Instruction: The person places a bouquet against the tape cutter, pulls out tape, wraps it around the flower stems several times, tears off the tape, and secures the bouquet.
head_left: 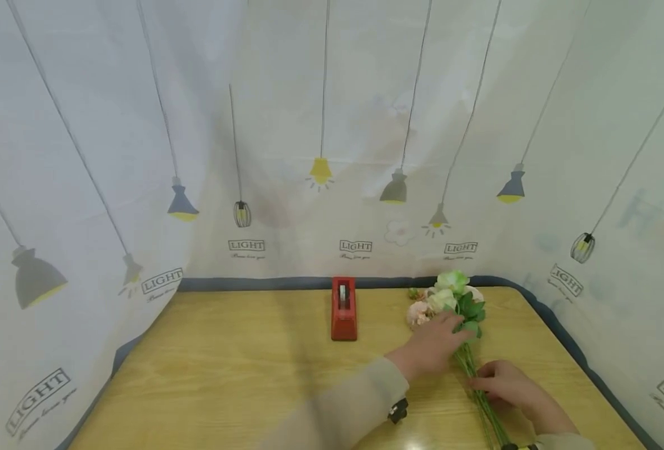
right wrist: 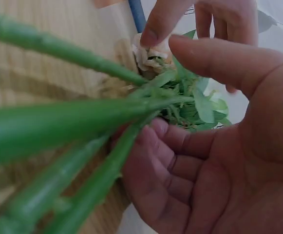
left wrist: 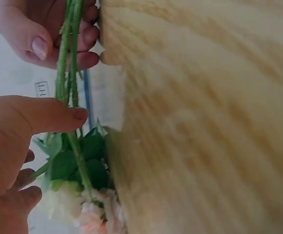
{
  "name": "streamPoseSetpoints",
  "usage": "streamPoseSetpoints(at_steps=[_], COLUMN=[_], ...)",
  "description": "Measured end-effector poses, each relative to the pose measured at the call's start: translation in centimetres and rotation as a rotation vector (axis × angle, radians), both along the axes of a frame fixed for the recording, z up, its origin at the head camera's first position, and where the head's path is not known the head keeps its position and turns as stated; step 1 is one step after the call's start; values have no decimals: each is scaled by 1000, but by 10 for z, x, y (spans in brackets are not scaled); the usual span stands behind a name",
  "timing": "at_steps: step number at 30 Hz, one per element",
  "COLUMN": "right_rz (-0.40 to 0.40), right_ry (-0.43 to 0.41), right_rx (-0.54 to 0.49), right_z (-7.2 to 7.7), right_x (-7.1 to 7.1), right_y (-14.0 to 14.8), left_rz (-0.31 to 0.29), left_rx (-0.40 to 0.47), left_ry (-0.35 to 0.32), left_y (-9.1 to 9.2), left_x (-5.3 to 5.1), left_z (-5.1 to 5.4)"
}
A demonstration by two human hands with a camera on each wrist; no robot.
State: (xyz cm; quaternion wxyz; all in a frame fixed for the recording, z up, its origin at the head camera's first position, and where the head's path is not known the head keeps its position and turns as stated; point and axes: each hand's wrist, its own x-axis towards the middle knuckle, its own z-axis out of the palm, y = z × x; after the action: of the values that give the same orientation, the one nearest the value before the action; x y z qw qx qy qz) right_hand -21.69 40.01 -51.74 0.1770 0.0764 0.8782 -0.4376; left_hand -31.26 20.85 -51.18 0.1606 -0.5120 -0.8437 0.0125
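A bunch of flowers with pale green, cream and pink heads lies along the right of the table, its stems running toward me. My left hand reaches over the bunch just below the heads. In the left wrist view its thumb crosses in front of the stems, while the other fingers hang loosely bent beside the leaves. Lower down, my right hand holds the stems. In the right wrist view its fingers curl under them, and the thumb is spread away.
A red tape dispenser stands near the back edge of the wooden table, left of the flowers. White cloth printed with lamps hangs around the table. A dark blue edging runs behind the tabletop.
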Motion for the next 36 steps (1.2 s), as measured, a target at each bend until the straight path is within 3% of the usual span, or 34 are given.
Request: streamPoseSetpoints(at_steps=[4,10,17,24,27,31,36], right_rz=[108,170,239,291,282,271,271], right_ry=[8,52,100,91,67,50,75], right_rx=[-81,-96,-93,-184,-228,-271,-233], right_z=[-5,-8,-9,-12,-12,-8,4], right_x=[-1,1,0,0,1,4,8], right_y=[1,2,4,3,1,0,-2], left_rz=[16,23,55,81,98,128,161], left_rx=[-72,-173,-154,-145,-161,-194,-218], left_ry=[-99,-30,-99,-113,-96,-23,64], left_y=[10,21,25,27,28,29,29], left_x=[0,1,2,0,0,2,7], left_z=[-3,-6,-5,-7,-6,-2,9])
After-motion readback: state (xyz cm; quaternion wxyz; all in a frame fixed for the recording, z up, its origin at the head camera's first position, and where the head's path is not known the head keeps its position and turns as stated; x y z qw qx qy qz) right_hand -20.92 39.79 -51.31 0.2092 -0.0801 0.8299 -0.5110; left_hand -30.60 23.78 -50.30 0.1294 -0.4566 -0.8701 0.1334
